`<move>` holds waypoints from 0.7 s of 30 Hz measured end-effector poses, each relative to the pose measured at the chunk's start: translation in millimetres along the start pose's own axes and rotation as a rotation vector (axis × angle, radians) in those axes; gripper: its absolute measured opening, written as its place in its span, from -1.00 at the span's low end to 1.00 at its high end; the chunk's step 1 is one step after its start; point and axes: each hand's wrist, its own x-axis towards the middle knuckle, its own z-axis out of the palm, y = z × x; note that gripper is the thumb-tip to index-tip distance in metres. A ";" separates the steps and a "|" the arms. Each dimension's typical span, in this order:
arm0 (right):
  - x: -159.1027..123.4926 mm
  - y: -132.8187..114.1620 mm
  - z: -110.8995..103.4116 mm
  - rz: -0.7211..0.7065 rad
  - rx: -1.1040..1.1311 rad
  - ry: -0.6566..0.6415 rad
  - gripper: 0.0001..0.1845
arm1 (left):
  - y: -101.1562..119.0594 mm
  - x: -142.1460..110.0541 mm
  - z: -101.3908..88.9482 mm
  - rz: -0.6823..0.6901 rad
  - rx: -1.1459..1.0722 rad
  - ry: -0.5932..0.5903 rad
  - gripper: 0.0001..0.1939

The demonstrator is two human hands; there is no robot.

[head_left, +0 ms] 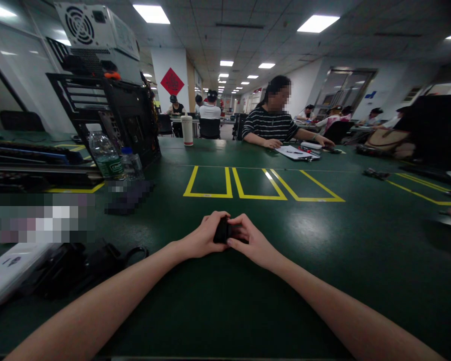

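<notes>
Between my hands is a small black box-like object (221,230), too dark to tell its kind. My left hand (206,234) wraps round its left side, closed on it. From the right, my right hand (252,239) pinches the same object with thumb and fingers. Both hands rest low over the green table (225,301), in front of yellow tape outlines (253,198). Part of the black object is covered by my fingers.
At left stand a computer case (124,110) with a power supply on top, a water bottle (104,153), a white device (15,271) and black cables. A white cup (187,130) stands farther back. Opposite sits a person in stripes (270,123) by a clipboard (298,153).
</notes>
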 end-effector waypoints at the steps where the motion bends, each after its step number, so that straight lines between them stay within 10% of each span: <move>1: -0.3 0.1 0.4 0.002 0.009 0.000 -0.71 | -0.9 0.2 1.1 -0.001 0.000 0.011 -0.36; 21: 0.7 -4.6 -1.2 0.037 0.052 0.000 -0.81 | 15.2 -1.3 -11.8 -0.056 -0.064 -0.075 -0.39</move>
